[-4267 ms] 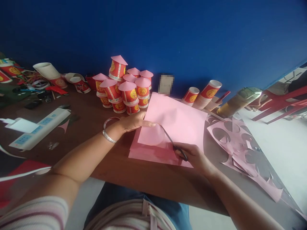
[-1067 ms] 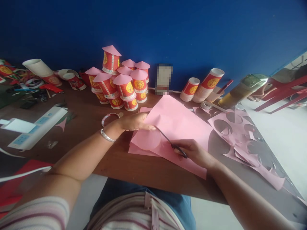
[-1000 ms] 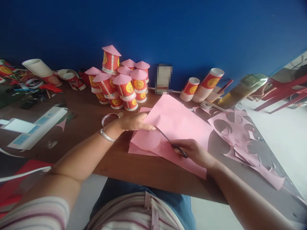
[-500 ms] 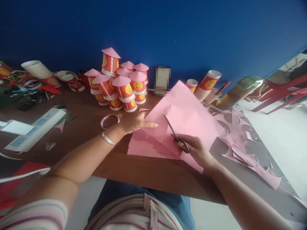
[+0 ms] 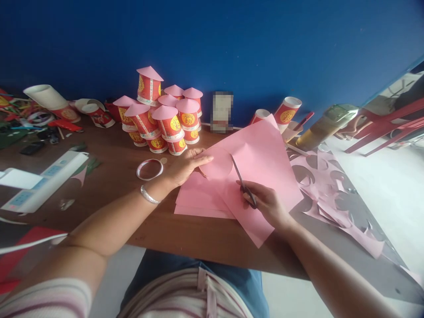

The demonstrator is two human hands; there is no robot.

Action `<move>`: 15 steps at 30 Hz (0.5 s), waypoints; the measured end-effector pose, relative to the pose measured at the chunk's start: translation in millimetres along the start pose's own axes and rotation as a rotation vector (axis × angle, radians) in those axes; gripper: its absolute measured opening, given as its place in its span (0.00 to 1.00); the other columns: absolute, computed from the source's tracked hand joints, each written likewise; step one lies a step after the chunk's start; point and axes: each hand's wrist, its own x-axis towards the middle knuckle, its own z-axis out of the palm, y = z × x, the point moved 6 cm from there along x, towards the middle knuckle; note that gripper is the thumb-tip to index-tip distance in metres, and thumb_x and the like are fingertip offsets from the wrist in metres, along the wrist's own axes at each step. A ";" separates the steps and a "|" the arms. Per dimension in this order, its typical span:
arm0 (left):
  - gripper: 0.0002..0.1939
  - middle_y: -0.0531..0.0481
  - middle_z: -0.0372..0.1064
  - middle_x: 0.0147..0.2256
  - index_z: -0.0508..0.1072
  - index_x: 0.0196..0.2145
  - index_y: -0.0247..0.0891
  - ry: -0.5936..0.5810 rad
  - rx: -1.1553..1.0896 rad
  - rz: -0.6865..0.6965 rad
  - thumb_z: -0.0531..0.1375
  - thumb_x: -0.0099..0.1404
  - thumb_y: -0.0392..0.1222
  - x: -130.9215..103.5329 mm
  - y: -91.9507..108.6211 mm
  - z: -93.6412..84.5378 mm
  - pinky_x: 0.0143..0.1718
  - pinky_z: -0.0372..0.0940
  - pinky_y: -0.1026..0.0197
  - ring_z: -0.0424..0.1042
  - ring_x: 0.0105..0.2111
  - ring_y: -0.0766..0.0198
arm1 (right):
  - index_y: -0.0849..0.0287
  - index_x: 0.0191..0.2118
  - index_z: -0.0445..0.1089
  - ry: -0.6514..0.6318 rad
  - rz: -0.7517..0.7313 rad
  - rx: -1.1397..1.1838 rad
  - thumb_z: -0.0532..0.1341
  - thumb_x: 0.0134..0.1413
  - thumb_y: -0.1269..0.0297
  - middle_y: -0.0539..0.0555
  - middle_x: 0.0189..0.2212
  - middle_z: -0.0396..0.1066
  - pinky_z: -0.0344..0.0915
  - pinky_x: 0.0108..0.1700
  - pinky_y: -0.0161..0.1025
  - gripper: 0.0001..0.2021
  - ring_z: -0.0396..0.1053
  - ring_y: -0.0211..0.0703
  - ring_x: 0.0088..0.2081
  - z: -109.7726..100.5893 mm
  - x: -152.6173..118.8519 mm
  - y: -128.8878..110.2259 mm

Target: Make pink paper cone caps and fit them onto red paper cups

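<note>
The right hand (image 5: 266, 201) is closed around the dark handles of the scissors (image 5: 239, 174), whose tips meet the pink paper (image 5: 271, 165) at the right edge of a pale round shape (image 5: 217, 164); how far apart the blades stand, I cannot tell. The left hand (image 5: 185, 167) pinches the paper at the left of that round, thumb on top and fingers mostly hidden beneath. To cut cleanly here, the scissors hand is best kept steady while the left turns the paper into the blades—short bites with the deeper part of the blades would likely give a smoother curve than snips at the tips. The sheet lies askew over other pink sheets (image 5: 202, 201) on the brown table (image 5: 152, 227), so its underside wants lifting slightly, lest the lower blade catch them. Holding thumb and fingers clear of the cutting line matters as well. Farther out, cut-out pink scraps (image 5: 331, 207) lie to the right, a white bangle (image 5: 138, 171) rests beside the left wrist, and red paper cups (image 5: 170, 128) under pink cones stand stacked near the blue wall (image 5: 205, 44).
</note>
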 end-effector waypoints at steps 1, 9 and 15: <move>0.16 0.53 0.68 0.28 0.73 0.31 0.35 0.000 0.002 -0.002 0.71 0.58 0.49 -0.2 0.6 0.6 0.26 0.69 0.67 0.69 0.28 0.67 | 0.60 0.53 0.77 -0.006 -0.007 0.000 0.68 0.57 0.44 0.52 0.28 0.72 0.73 0.31 0.43 0.27 0.69 0.40 0.27 0.6 0.1 0.0; 0.18 0.54 0.68 0.26 0.73 0.32 0.34 -0.014 0.051 -0.003 0.71 0.58 0.51 -0.8 2.9 4.0 0.23 0.67 0.68 0.67 0.23 0.70 | 0.61 0.57 0.76 -0.037 -0.027 -0.023 0.66 0.60 0.45 0.53 0.30 0.72 0.74 0.32 0.42 0.28 0.69 0.40 0.28 1.1 -0.1 0.5; 0.17 0.52 0.71 0.28 0.74 0.34 0.34 -0.073 0.088 -0.012 0.69 0.60 0.51 -1.2 1.5 6.1 0.23 0.66 0.68 0.69 0.24 0.70 | 0.61 0.57 0.76 -0.030 -0.032 -0.040 0.66 0.61 0.46 0.54 0.31 0.73 0.75 0.33 0.43 0.27 0.69 0.39 0.28 1.8 -0.6 -1.5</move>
